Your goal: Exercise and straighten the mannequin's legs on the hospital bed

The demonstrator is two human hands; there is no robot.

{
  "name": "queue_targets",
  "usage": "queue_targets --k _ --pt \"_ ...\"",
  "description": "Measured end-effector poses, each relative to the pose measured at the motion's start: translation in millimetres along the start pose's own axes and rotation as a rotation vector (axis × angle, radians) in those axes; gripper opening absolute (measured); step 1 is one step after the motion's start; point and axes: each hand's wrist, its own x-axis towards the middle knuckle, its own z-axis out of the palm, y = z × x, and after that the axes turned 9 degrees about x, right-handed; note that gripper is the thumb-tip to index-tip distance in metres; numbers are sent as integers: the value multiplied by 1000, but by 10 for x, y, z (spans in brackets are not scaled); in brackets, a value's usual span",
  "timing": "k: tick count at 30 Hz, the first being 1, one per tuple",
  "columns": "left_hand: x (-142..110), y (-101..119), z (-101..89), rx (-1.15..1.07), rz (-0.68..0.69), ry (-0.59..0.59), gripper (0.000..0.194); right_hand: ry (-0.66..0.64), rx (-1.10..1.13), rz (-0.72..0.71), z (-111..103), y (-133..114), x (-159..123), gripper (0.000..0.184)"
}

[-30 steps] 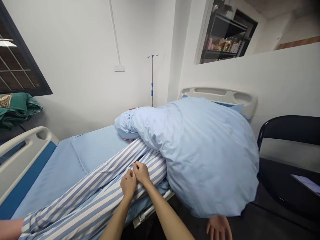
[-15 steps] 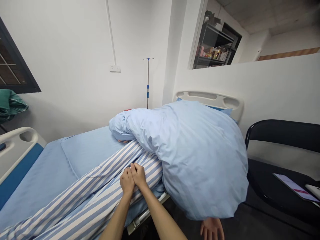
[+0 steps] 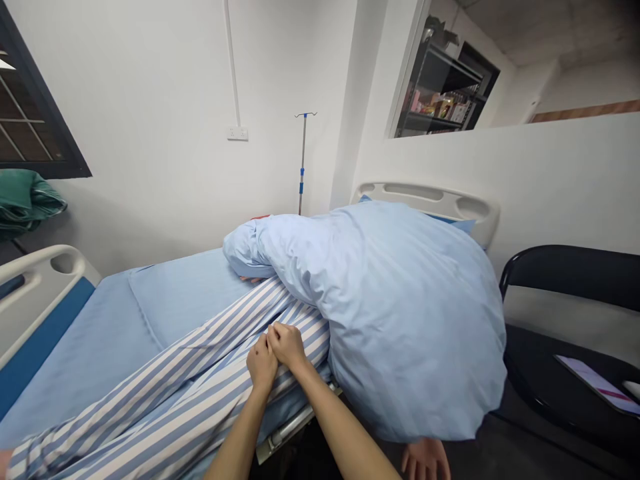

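Note:
My left hand (image 3: 262, 362) is closed and rests on the near thigh of blue-and-white striped trousers (image 3: 200, 400). Against it, slightly higher, lies my right hand (image 3: 287, 343), curled into a fist. The fingers of both point down and under, so I cannot see whether any cloth is caught in them. The trousers are on a figure lying on the bed, its upper body covered by a bulky light-blue quilt (image 3: 400, 300). From beneath the quilt, a hand (image 3: 426, 459) hangs over the bed's near side. More fingertips (image 3: 253, 279) show at its far edge.
The bed has a blue sheet (image 3: 170, 287), a headboard (image 3: 425, 193) and a footboard (image 3: 65, 263). To the right, a black chair (image 3: 565, 320) carries a phone (image 3: 597, 383). A drip stand (image 3: 303, 160) stands behind the bed. Green cloth (image 3: 30, 203) is bundled at the left.
The view has turned slightly left, so everything sits a little further right. My hands stay together on the thigh; the right fist has rolled a little and shifted right.

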Motion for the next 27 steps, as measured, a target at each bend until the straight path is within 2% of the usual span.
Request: queue_targets --k 2,4,7,11,16,20,24,27 --pt "-5 21 -14 24 16 -5 30 55 23 111 61 87 -16 33" --pt "-8 32 -23 50 26 0 30 68 51 159 111 148 -28 34" --pt "-2 33 -38 13 7 1 29 62 92 175 132 173 -30 35" --pt "47 71 -92 -176 -16 -33 26 84 148 194 108 162 -13 36" --pt "130 281 -142 -284 28 9 34 180 381 243 79 178 32 40" --pt "135 380 -36 -272 17 16 38 237 504 294 57 193 54 40" --pt "99 331 105 -214 22 -13 27 220 500 288 59 214 40 40" --pt "85 292 135 -201 14 -28 28 201 469 287 75 236 23 40"
